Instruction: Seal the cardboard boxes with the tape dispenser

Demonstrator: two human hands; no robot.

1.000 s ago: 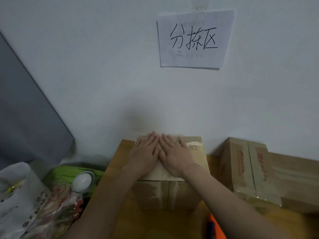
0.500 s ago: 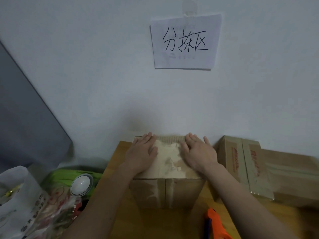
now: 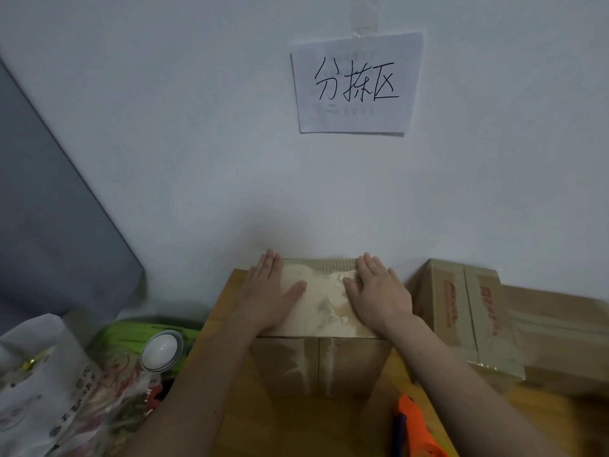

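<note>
my left hand (image 3: 270, 296) and right hand (image 3: 379, 296) lie flat, fingers straight, pressing the top of the box (image 3: 321, 324) at lower centre, gripping nothing. tape dispenser (image 3: 417, 427), orange, sits bottom right on the table (image 3: 227, 324), cut off by the frame edge. risk: if i lift a hand to grab it, flaps may spring up. top is torn and pale, can't tell if tape is on it.

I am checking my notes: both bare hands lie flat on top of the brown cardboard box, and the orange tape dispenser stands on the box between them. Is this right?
Not quite. In the head view the left hand and right hand do lie flat on the brown cardboard box, but the orange tape dispenser lies on the wooden table, in front of the box.
</note>
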